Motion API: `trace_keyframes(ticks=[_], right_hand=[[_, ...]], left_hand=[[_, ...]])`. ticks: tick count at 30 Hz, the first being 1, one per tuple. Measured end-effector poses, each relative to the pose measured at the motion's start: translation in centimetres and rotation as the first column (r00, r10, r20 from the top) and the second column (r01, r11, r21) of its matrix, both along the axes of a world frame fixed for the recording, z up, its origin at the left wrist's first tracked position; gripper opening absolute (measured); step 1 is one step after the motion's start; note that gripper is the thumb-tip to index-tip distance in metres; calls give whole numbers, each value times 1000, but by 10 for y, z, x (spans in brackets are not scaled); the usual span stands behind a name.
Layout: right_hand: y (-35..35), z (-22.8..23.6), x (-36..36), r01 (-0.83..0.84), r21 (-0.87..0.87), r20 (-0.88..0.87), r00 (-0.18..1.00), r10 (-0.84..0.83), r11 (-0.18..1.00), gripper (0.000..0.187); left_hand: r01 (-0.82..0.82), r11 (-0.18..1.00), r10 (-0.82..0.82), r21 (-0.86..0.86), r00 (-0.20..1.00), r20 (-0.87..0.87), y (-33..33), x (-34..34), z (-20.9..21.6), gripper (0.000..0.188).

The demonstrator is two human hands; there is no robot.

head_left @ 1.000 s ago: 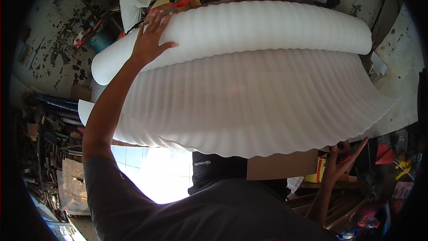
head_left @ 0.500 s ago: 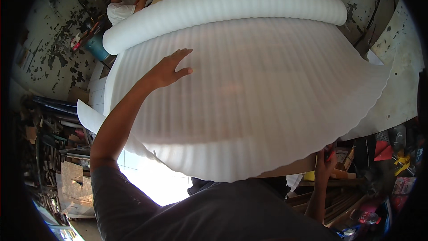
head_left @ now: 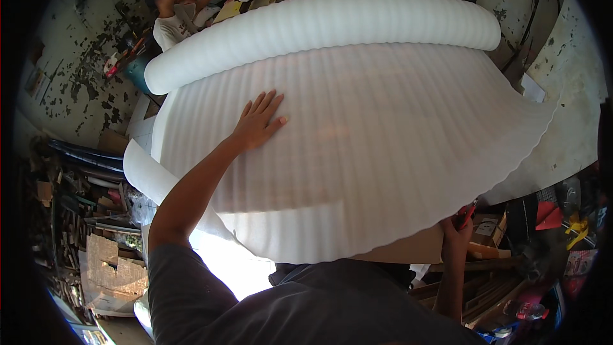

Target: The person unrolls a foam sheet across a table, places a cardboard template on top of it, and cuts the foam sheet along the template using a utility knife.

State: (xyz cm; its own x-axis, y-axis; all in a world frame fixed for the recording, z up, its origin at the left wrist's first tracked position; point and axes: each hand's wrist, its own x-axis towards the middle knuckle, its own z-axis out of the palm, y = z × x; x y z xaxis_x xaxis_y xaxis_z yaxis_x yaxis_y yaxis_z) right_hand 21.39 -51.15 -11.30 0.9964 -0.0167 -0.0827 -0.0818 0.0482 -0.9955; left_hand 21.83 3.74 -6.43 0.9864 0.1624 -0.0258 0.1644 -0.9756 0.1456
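Note:
A broad, translucent white foam sheet [head_left: 383, 153] with ripples spreads in front of me. Its far end is wound into a thick foam roll [head_left: 325, 22]. My left hand [head_left: 260, 122] lies flat on the left half of the sheet, fingers stretched out and holding nothing. At the sheet's near right edge, my right hand [head_left: 454, 233] is closed round a small red-and-black tool [head_left: 465, 214], whose exact kind I cannot make out. Beside that hand, a brown cardboard piece [head_left: 408, 247] shows from under the sheet.
Co-workers sit beyond the roll, one in a white shirt [head_left: 171, 29]. Cardboard and scrap pieces [head_left: 115, 265] crowd the left. A shelf of boxes [head_left: 488, 230] and loose items stands at the right. Behind it leans a pale panel [head_left: 549, 153].
My left hand has come down flat on the sheet, slightly nearer and to the right. My right hand with the red tool has shifted a little left. The view has tilted up slightly.

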Motion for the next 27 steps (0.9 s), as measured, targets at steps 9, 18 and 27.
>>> trace_keyframes(ticks=[9,18,27], right_hand=[[-70,7,-5,45,63,92,994,-51,997,41],[-218,51,-53,-3,322,307,946,-101,947,37],[-283,80,-23,544,346,524,563,-639,764,41]], left_hand=[[-45,998,44,43,999,31,-6,-1,-4,73],[-85,995,75,55,983,165,-8,-3,-7,70],[-94,996,92,-3,972,216,-13,-9,-9,67]])
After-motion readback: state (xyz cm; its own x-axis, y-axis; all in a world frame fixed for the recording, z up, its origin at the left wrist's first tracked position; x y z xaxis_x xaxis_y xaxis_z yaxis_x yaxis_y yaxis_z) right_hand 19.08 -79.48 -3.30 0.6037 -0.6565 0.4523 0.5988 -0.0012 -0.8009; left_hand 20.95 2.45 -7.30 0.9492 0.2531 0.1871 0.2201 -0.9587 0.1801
